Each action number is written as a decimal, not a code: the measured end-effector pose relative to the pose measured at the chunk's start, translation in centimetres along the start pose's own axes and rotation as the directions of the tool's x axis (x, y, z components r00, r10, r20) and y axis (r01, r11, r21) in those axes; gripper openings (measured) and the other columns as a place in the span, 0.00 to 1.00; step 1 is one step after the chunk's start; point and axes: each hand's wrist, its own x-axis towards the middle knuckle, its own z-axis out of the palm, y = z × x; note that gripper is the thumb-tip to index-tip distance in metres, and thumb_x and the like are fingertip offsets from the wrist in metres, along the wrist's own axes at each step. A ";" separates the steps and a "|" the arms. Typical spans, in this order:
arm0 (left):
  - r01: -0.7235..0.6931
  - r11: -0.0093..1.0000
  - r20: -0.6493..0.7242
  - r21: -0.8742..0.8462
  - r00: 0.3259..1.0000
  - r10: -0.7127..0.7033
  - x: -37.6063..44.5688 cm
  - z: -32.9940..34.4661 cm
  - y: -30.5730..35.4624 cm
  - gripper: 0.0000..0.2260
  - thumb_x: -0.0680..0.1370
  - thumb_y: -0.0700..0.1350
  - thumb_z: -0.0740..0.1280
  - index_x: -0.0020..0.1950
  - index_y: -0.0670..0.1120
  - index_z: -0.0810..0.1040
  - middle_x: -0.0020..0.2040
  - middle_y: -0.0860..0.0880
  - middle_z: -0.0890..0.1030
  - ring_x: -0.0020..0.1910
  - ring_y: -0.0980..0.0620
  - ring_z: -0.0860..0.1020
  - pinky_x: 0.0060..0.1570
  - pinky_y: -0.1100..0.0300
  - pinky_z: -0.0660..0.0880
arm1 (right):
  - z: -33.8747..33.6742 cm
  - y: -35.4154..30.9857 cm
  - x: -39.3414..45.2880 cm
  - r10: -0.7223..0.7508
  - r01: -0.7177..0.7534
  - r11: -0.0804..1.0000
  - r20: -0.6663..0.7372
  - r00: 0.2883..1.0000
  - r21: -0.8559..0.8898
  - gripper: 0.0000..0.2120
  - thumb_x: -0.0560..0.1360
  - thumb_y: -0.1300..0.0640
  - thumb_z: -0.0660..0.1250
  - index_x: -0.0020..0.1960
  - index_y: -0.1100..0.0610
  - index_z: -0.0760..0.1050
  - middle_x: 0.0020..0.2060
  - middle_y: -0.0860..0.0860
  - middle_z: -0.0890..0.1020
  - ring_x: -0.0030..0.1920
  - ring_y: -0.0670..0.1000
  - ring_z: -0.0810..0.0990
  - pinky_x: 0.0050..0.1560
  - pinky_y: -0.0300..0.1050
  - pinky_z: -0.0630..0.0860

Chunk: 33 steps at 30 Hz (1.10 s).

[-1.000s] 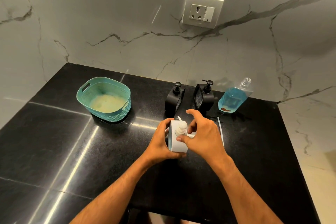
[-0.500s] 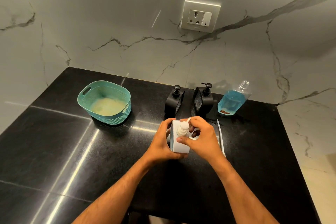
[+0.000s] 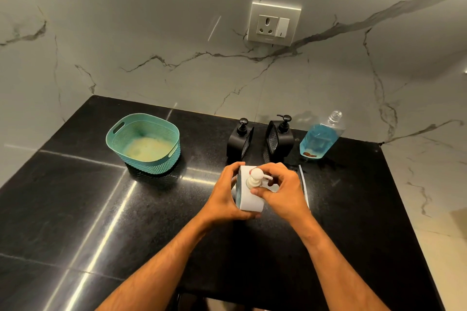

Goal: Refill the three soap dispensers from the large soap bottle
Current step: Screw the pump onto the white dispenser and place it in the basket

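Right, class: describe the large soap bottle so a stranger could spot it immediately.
Find the black counter against the marble wall. At its back right, right of two black dispensers, stands the large soap bottle. It alone is clear, uncapped and holds blue liquid.

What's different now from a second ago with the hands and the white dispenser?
The right hand has closed down around the pump head of the white dispenser, from fingers spread above it to a pinch. The left hand keeps its grip on the dispenser's body. Both black dispensers, the blue soap bottle and the teal basket stay put.

Glossy black stone counter
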 end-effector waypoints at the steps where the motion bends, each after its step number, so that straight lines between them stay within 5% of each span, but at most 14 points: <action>1: 0.000 1.000 0.006 0.002 1.000 0.000 0.0 0.0 0.0 0.53 0.62 0.47 0.87 0.79 0.53 0.61 0.74 0.52 0.70 0.74 0.50 0.72 0.71 0.47 0.75 | 0.1 -0.1 0.0 -0.003 0.002 1.000 -0.023 1.000 -0.021 0.21 0.64 0.60 0.84 0.54 0.54 0.82 0.48 0.44 0.81 0.51 0.46 0.78 0.49 0.44 0.78; 5: 0.009 1.000 -0.003 0.003 1.000 -0.009 -0.2 0.0 0.3 0.52 0.61 0.49 0.87 0.78 0.55 0.61 0.74 0.53 0.70 0.74 0.50 0.72 0.71 0.46 0.75 | 0.2 -0.5 0.0 -0.019 0.015 0.998 -0.055 0.998 -0.059 0.25 0.62 0.55 0.86 0.55 0.53 0.80 0.49 0.44 0.80 0.49 0.43 0.77 0.45 0.34 0.74; 8: -0.007 1.000 -0.006 0.017 1.000 0.007 -0.1 -0.2 0.7 0.51 0.62 0.46 0.88 0.78 0.53 0.62 0.73 0.52 0.71 0.74 0.48 0.72 0.70 0.45 0.75 | -0.5 -0.5 0.1 -0.098 0.101 0.994 0.052 0.994 -0.044 0.26 0.67 0.59 0.82 0.63 0.50 0.80 0.57 0.43 0.81 0.57 0.44 0.76 0.51 0.37 0.75; 12: -0.017 1.000 0.020 0.019 1.000 0.016 0.0 -0.3 1.1 0.51 0.63 0.45 0.87 0.78 0.52 0.62 0.74 0.50 0.70 0.74 0.48 0.72 0.70 0.44 0.75 | -0.6 -0.1 0.4 -0.038 0.038 0.999 0.101 0.994 -0.002 0.22 0.70 0.63 0.80 0.63 0.54 0.83 0.50 0.49 0.78 0.50 0.49 0.77 0.52 0.46 0.77; 18: 0.002 1.000 0.034 0.005 0.999 -0.002 0.1 -0.6 1.7 0.53 0.62 0.47 0.87 0.79 0.51 0.60 0.74 0.50 0.68 0.73 0.49 0.71 0.70 0.43 0.75 | 0.2 0.5 0.0 0.058 -0.047 0.987 -0.064 0.996 0.151 0.21 0.65 0.62 0.83 0.58 0.57 0.86 0.45 0.51 0.83 0.44 0.44 0.79 0.47 0.41 0.77; 22: 0.008 1.000 -0.002 -0.008 1.000 -0.008 0.1 -0.4 2.1 0.52 0.61 0.50 0.85 0.79 0.49 0.61 0.73 0.51 0.68 0.72 0.49 0.72 0.70 0.45 0.74 | 1.4 0.3 -0.4 0.091 -0.060 0.985 -0.196 0.976 0.160 0.22 0.64 0.63 0.84 0.56 0.57 0.85 0.46 0.52 0.86 0.47 0.49 0.84 0.48 0.42 0.82; 33: 0.019 1.000 -0.053 -0.024 0.998 -0.020 0.4 0.1 3.4 0.53 0.58 0.56 0.82 0.78 0.43 0.62 0.72 0.46 0.71 0.71 0.51 0.73 0.72 0.57 0.72 | 3.4 -0.1 -0.5 0.096 -0.038 0.988 -0.403 0.910 0.150 0.21 0.63 0.65 0.84 0.54 0.57 0.85 0.47 0.50 0.86 0.47 0.43 0.85 0.45 0.33 0.81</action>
